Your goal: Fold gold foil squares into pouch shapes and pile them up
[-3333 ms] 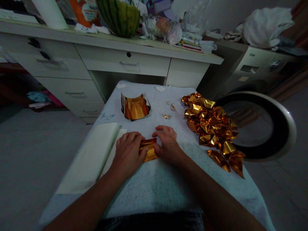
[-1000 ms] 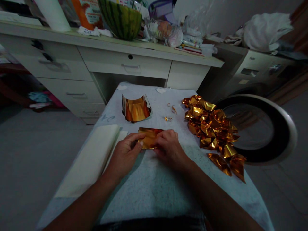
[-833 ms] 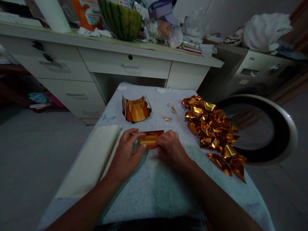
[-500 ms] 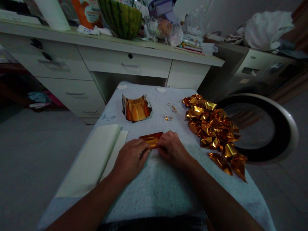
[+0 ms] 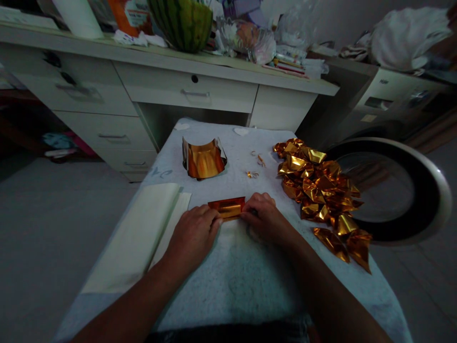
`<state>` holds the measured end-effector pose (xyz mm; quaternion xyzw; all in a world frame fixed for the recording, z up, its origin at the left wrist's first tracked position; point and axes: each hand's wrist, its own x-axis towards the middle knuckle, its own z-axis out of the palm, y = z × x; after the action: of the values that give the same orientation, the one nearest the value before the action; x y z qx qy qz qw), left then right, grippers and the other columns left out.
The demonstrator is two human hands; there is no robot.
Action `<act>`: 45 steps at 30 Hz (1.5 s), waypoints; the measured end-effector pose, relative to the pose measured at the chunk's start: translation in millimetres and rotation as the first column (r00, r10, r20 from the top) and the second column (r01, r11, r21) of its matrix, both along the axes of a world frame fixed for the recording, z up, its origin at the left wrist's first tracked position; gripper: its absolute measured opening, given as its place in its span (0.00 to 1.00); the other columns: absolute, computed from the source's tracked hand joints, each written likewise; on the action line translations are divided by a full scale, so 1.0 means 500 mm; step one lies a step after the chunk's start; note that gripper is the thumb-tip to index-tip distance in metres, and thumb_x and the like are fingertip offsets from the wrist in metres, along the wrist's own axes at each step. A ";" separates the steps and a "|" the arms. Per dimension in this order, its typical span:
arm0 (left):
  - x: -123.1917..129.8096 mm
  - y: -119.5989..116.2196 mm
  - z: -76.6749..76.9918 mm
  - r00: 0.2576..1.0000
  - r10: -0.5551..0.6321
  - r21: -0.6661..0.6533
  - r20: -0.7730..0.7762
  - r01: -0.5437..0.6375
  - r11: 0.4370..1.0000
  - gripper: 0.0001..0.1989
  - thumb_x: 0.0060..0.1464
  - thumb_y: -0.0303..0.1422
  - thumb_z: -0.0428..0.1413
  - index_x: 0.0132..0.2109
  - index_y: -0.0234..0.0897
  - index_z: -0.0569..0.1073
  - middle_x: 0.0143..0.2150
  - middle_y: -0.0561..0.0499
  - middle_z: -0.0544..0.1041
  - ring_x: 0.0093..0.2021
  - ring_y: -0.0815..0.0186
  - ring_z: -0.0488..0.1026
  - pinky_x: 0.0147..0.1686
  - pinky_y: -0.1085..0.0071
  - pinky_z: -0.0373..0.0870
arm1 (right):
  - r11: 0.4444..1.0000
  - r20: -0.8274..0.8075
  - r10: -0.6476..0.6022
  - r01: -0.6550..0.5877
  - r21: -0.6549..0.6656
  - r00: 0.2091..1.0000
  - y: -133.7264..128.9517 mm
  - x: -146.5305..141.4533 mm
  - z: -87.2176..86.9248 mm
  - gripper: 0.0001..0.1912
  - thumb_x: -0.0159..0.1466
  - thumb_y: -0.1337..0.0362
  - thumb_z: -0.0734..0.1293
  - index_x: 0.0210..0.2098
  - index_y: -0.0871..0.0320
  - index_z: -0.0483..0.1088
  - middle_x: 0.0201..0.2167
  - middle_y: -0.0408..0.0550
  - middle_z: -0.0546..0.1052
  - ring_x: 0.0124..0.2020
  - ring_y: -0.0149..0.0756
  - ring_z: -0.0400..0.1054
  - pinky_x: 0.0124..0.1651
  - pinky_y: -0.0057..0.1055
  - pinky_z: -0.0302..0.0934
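A small piece of gold foil paper (image 5: 228, 208), partly rolled or folded into a strip, lies crosswise near the middle of the cloth-covered table (image 5: 246, 276). My left hand (image 5: 196, 228) pinches its left end between thumb and fingers. At the right end, my right hand (image 5: 262, 216) has its fingers closed on the foil edge. Beyond them stands a curved stack of gold foil sheets (image 5: 204, 161). To the right lies a heap of folded gold foil pieces (image 5: 314, 183).
Folded pale paper (image 5: 132, 238) lies along the table's left side. Small gold scraps (image 5: 252, 175) rest near the heap. A white desk (image 5: 214, 66) behind carries a watermelon (image 5: 183, 24) and plastic bags. On the right, the washing machine's round door (image 5: 432, 190) stands open beside the table.
My right hand has slid a little rightward along the foil, and more of the strip shows between my hands. The view has shifted slightly.
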<state>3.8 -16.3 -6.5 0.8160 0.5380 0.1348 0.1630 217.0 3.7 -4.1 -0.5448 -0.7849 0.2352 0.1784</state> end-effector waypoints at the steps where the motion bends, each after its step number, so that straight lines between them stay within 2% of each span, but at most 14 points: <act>1: 0.000 0.000 0.000 1.000 0.011 0.006 -0.008 -0.011 1.000 0.11 0.62 0.32 0.47 0.37 0.37 0.74 0.37 0.45 0.76 0.40 0.57 0.72 0.42 0.60 0.66 | 1.000 0.004 -0.006 0.006 -0.007 1.000 0.000 0.000 0.000 0.04 0.64 0.65 0.68 0.32 0.56 0.73 0.35 0.46 0.71 0.42 0.39 0.59 0.46 0.36 0.50; 8: -0.001 0.000 0.002 0.994 0.082 0.022 -0.071 -0.081 0.996 0.12 0.62 0.34 0.48 0.34 0.36 0.73 0.36 0.44 0.75 0.38 0.56 0.72 0.41 0.59 0.66 | 0.998 0.073 -0.062 0.064 -0.016 0.995 0.003 -0.005 0.000 0.07 0.65 0.62 0.68 0.30 0.58 0.72 0.35 0.48 0.71 0.41 0.40 0.58 0.45 0.36 0.49; 16: -0.001 0.001 0.003 0.994 0.077 0.011 -0.078 -0.076 0.997 0.12 0.62 0.32 0.46 0.35 0.36 0.71 0.36 0.43 0.74 0.39 0.55 0.72 0.41 0.59 0.66 | 0.995 0.103 -0.097 0.096 0.010 0.990 0.003 -0.010 -0.009 0.09 0.64 0.60 0.68 0.29 0.57 0.72 0.34 0.47 0.71 0.41 0.40 0.58 0.43 0.36 0.48; 30: 0.006 0.003 0.000 0.978 0.098 0.090 -0.183 -0.082 0.993 0.13 0.62 0.33 0.45 0.32 0.38 0.71 0.35 0.44 0.75 0.37 0.56 0.73 0.39 0.61 0.66 | 0.995 0.119 -0.096 0.098 -0.016 0.988 0.005 -0.008 -0.002 0.10 0.66 0.61 0.66 0.29 0.57 0.72 0.34 0.47 0.72 0.41 0.40 0.59 0.43 0.36 0.48; 40: 0.009 -0.001 0.008 0.972 0.137 0.046 -0.189 -0.131 0.990 0.14 0.63 0.34 0.44 0.35 0.36 0.72 0.36 0.41 0.74 0.39 0.51 0.72 0.38 0.59 0.67 | 0.992 0.159 -0.122 0.123 0.006 0.980 0.006 -0.010 -0.007 0.11 0.66 0.59 0.67 0.30 0.57 0.72 0.35 0.49 0.72 0.41 0.42 0.60 0.43 0.37 0.48; 45: 0.008 -0.001 0.012 0.968 0.133 0.036 -0.214 -0.129 0.991 0.14 0.63 0.34 0.44 0.34 0.37 0.72 0.37 0.42 0.75 0.40 0.53 0.73 0.39 0.60 0.67 | 0.990 0.181 -0.143 0.144 0.005 0.973 0.009 -0.014 -0.007 0.10 0.65 0.60 0.68 0.29 0.57 0.72 0.35 0.49 0.73 0.41 0.42 0.60 0.42 0.36 0.48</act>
<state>7.8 -17.0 -0.5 0.7902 0.6036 0.0617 0.0855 210.1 8.2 -7.5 -0.6199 -0.7555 0.1745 0.1205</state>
